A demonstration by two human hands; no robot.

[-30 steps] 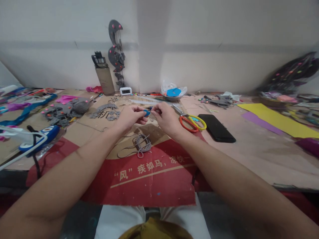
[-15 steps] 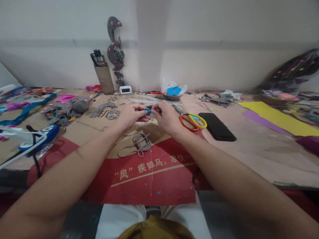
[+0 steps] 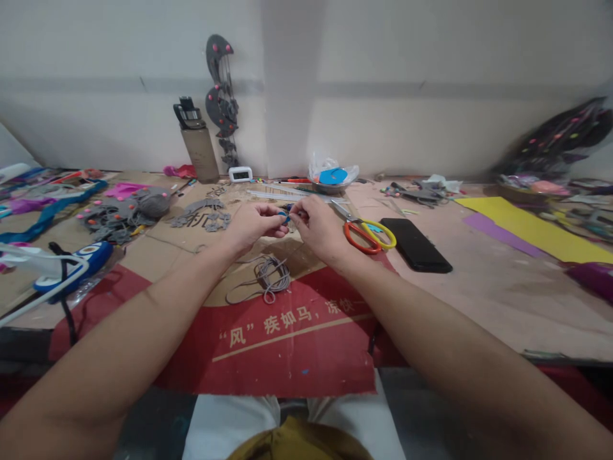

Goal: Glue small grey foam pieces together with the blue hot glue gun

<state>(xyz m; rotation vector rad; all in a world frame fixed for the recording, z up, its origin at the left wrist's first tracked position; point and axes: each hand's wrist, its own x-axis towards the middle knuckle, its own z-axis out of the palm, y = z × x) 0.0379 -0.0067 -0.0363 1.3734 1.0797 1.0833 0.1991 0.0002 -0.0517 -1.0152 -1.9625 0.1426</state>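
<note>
Both of my hands meet above the middle of the cardboard-covered table. My left hand (image 3: pixel 253 223) is closed in a pinch on a small blue piece (image 3: pixel 286 218). My right hand (image 3: pixel 320 225) is closed too, its fingertips pinching at the same blue piece from the other side. What else sits between the fingers is too small to make out. A loose coil of grey cord (image 3: pixel 271 276) lies on the cardboard just below the hands.
Scissors with orange and yellow handles (image 3: pixel 368 232) and a black phone (image 3: pixel 414 244) lie right of my hands. Grey felt cut-outs (image 3: pixel 204 214), a bottle (image 3: pixel 200 148), a bowl with a blue disc (image 3: pixel 332 178) and yellow and purple sheets (image 3: pixel 522 230) surround them.
The hands have stayed together at the same spot; the fingers have drawn in so less of the blue piece shows. Nothing on the table has moved.
</note>
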